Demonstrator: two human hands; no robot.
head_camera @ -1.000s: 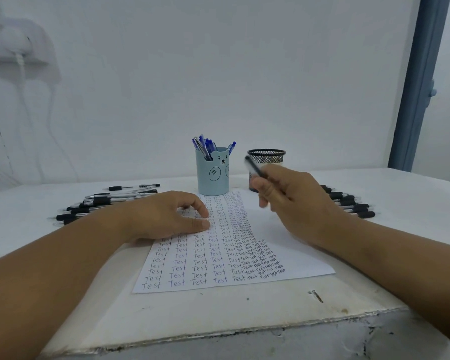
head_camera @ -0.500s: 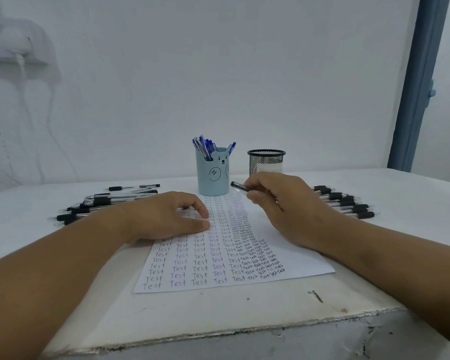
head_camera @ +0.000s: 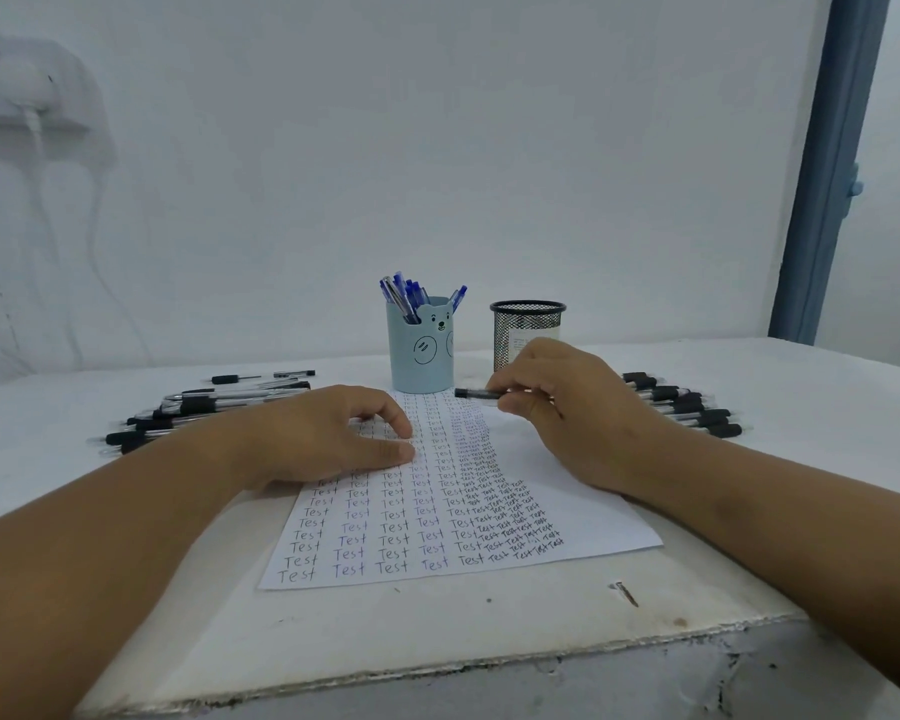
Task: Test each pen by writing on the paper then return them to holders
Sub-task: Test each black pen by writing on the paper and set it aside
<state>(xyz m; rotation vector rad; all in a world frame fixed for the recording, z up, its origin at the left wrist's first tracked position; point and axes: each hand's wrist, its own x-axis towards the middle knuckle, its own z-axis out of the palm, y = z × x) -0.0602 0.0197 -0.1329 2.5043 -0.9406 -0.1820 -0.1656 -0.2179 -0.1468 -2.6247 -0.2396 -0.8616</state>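
A sheet of paper (head_camera: 583,517) covered in rows of the word "Test" lies in the middle of the white table. My left hand (head_camera: 328,433) rests on its upper left part, fingers loosely bent, holding it flat. My right hand (head_camera: 567,407) pinches a black pen (head_camera: 476,393) that points left, low over the top of the paper. Behind stand a light blue bear-faced holder (head_camera: 421,356) with several blue pens and a black mesh holder (head_camera: 527,324).
Several black-grip pens lie in a pile (head_camera: 198,407) on the left of the table and another row (head_camera: 681,402) on the right. A nail (head_camera: 627,593) lies near the table's chipped front edge (head_camera: 437,672). A blue door frame (head_camera: 822,168) stands at the right.
My right hand has come down from beside the mesh holder and turned the pen from upright to level, pointing left over the paper's top. My left hand has stayed still.
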